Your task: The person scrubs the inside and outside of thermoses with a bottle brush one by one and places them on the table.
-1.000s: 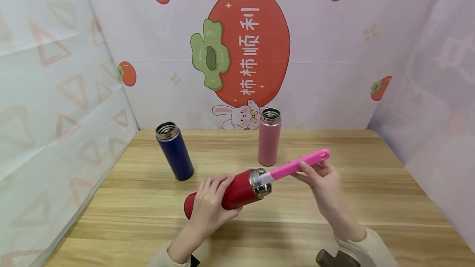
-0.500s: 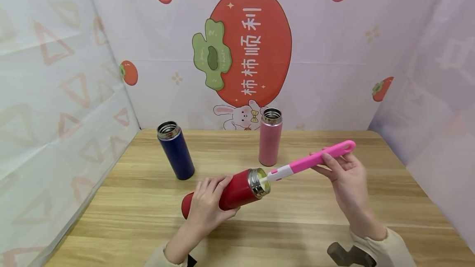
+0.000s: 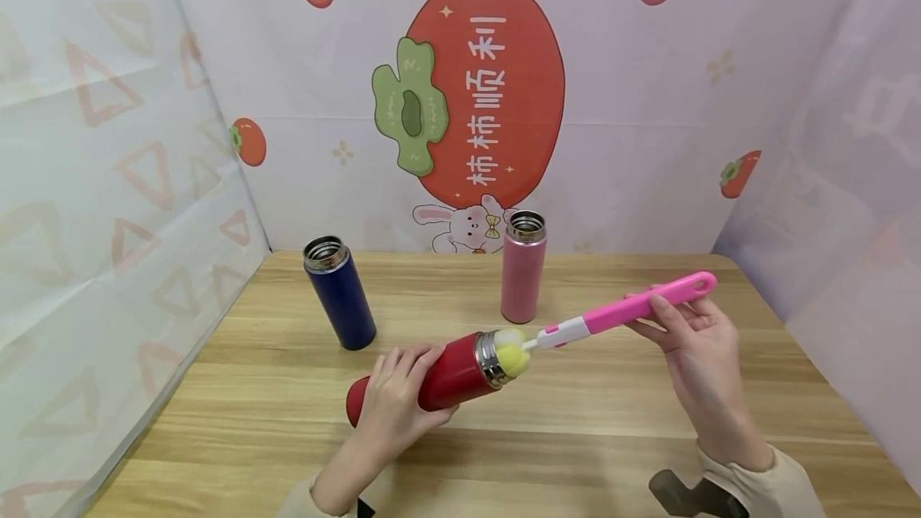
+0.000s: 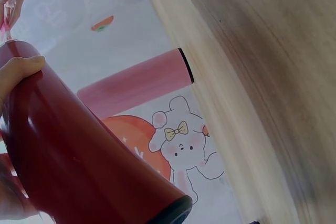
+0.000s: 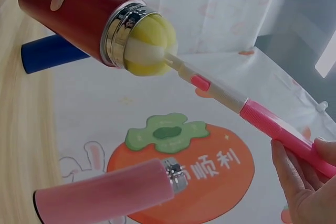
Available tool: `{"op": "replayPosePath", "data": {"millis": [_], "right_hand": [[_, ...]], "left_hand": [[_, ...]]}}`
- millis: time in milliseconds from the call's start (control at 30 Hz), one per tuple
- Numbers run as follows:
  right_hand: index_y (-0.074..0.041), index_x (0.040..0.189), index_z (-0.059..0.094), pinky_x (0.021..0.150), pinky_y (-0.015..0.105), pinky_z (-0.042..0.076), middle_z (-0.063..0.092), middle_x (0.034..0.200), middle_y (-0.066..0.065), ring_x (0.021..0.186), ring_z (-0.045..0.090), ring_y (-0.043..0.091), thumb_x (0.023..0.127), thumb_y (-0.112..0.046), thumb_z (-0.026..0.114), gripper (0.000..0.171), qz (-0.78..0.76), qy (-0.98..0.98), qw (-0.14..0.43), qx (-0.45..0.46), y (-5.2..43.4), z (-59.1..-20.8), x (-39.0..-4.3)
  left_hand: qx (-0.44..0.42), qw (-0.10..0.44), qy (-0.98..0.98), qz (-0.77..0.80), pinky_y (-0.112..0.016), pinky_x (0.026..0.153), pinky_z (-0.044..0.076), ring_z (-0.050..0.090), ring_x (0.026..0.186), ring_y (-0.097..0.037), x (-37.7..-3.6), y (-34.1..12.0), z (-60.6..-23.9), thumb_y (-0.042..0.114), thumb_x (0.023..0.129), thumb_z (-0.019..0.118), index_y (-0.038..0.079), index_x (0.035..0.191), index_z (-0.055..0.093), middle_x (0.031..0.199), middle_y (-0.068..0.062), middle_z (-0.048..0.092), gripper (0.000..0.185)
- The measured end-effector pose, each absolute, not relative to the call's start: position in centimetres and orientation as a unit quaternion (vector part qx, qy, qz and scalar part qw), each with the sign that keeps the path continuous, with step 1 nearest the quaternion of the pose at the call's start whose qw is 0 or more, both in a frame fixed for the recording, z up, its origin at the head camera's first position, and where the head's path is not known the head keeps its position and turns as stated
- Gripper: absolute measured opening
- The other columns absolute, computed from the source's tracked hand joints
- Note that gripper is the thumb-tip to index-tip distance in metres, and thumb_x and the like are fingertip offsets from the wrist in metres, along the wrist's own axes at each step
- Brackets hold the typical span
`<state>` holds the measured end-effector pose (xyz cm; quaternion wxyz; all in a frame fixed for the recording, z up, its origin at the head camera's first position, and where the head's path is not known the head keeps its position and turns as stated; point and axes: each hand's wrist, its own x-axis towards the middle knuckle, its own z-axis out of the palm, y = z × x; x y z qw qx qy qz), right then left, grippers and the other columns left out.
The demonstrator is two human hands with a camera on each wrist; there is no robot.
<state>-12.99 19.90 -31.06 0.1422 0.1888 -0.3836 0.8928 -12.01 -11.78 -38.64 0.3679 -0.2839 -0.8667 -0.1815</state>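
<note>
The wooden table [image 3: 647,414] stands inside a three-sided printed fabric backdrop [image 3: 647,102]. The dark blue open steel flask [image 3: 340,292] stands upright at the table's rear left. The pale pink open steel flask [image 3: 523,267] stands upright at rear centre, right of the first flask and well apart from it. In front of both, the red steel flask [image 3: 446,380] is held tilted above the table by the left hand [image 3: 394,410], mouth pointing right. The yellow-and-white sponge head [image 3: 510,352] of the pink long-handled bottle brush [image 3: 633,307] sits partly in that mouth; the handle extends right into the right hand [image 3: 694,342].
</note>
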Motion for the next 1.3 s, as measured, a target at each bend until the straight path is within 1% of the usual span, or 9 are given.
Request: {"op": "replayPosePath", "data": {"millis": [133, 500, 767, 800, 900, 1000, 1033, 1167, 1300], "right_hand": [[0.011, 0.094, 0.056, 0.071, 0.041, 0.046, 0.065, 0.085, 0.019, 0.079, 0.065, 0.026, 0.085, 0.018, 0.038, 0.021, 0.892, -0.386, 0.138, 0.189, 19.7, -31.0, -12.9], [0.006, 0.094, 0.055, 0.068, 0.037, 0.050, 0.065, 0.081, 0.013, 0.077, 0.064, 0.022, 0.084, 0.014, 0.045, 0.016, 0.874, -0.438, 0.158, 0.140, 17.8, -31.3, -12.9], [0.007, 0.097, 0.052, 0.071, 0.036, 0.049, 0.065, 0.084, 0.009, 0.078, 0.064, 0.018, 0.084, 0.005, 0.052, 0.013, 0.850, -0.487, 0.162, 0.118, 17.1, -32.1, -12.9], [0.006, 0.099, 0.053, 0.073, 0.036, 0.049, 0.065, 0.086, 0.010, 0.081, 0.064, 0.018, 0.084, 0.002, 0.054, 0.015, 0.859, -0.469, 0.154, 0.140, 17.8, -34.0, -14.0], [0.011, 0.103, 0.048, 0.074, 0.038, 0.048, 0.064, 0.089, 0.010, 0.083, 0.063, 0.019, 0.084, -0.001, 0.056, 0.024, 0.852, -0.479, 0.149, 0.149, 18.1, -35.1, -14.5], [0.014, 0.108, 0.045, 0.076, 0.042, 0.046, 0.062, 0.094, 0.018, 0.088, 0.062, 0.028, 0.084, 0.001, 0.055, 0.029, 0.860, -0.458, 0.136, 0.178, 19.0, -37.7, -16.1], [0.015, 0.108, 0.043, 0.076, 0.044, 0.046, 0.061, 0.095, 0.020, 0.089, 0.061, 0.031, 0.084, 0.002, 0.055, 0.030, 0.850, -0.483, 0.139, 0.160, 18.7, -37.2, -15.7], [0.008, 0.115, 0.043, 0.078, 0.049, 0.044, 0.054, 0.106, 0.027, 0.097, 0.055, 0.041, 0.086, 0.001, 0.053, 0.032, 0.833, -0.512, 0.124, 0.169, 19.7, -43.9, -19.1], [0.006, 0.119, 0.041, 0.078, 0.050, 0.044, 0.050, 0.110, 0.031, 0.100, 0.051, 0.045, 0.086, 0.000, 0.053, 0.036, 0.821, -0.538, 0.114, 0.153, 19.1, -47.9, -20.6]], "left_hand": [[-0.284, 0.363, -0.868, -0.183, -0.033, 0.066, 0.039, 0.049, 0.081, -0.019, -11.8, -11.9, -38.7, 0.032, 0.048, 0.082, 0.011, 0.110, 0.055, 0.099, -0.004, 0.058, 0.071], [-0.282, 0.387, -0.860, -0.176, -0.033, 0.062, 0.038, 0.050, 0.077, -0.021, -11.7, -12.2, -38.3, 0.029, 0.043, 0.083, 0.009, 0.106, 0.057, 0.095, -0.006, 0.060, 0.071], [-0.286, 0.394, -0.857, -0.173, -0.032, 0.061, 0.037, 0.049, 0.074, -0.020, -12.0, -11.8, -38.2, 0.029, 0.044, 0.082, 0.008, 0.105, 0.057, 0.094, -0.006, 0.059, 0.070], [-0.286, 0.394, -0.857, -0.171, -0.032, 0.060, 0.037, 0.049, 0.074, -0.020, -12.0, -11.8, -38.2, 0.029, 0.044, 0.082, 0.008, 0.105, 0.057, 0.094, -0.006, 0.059, 0.070], [-0.285, 0.393, -0.858, -0.169, -0.032, 0.061, 0.037, 0.049, 0.074, -0.020, -12.0, -11.8, -38.3, 0.029, 0.044, 0.082, 0.009, 0.105, 0.057, 0.094, -0.006, 0.059, 0.070], [-0.284, 0.395, -0.858, -0.168, -0.033, 0.061, 0.038, 0.050, 0.074, -0.020, -12.0, -11.7, -38.3, 0.029, 0.043, 0.083, 0.009, 0.105, 0.057, 0.094, -0.006, 0.060, 0.070], [-0.285, 0.395, -0.857, -0.170, -0.033, 0.062, 0.038, 0.050, 0.075, -0.020, -12.0, -11.6, -38.3, 0.029, 0.043, 0.083, 0.009, 0.106, 0.057, 0.094, -0.006, 0.059, 0.071], [-0.296, 0.399, -0.849, -0.178, -0.033, 0.062, 0.038, 0.050, 0.075, -0.020, -12.0, -11.1, -38.2, 0.030, 0.043, 0.082, 0.009, 0.106, 0.057, 0.094, -0.005, 0.059, 0.070], [-0.297, 0.400, -0.847, -0.185, -0.032, 0.062, 0.038, 0.049, 0.074, -0.020, -12.0, -10.7, -38.2, 0.030, 0.044, 0.082, 0.009, 0.106, 0.057, 0.095, -0.005, 0.059, 0.070]]}}
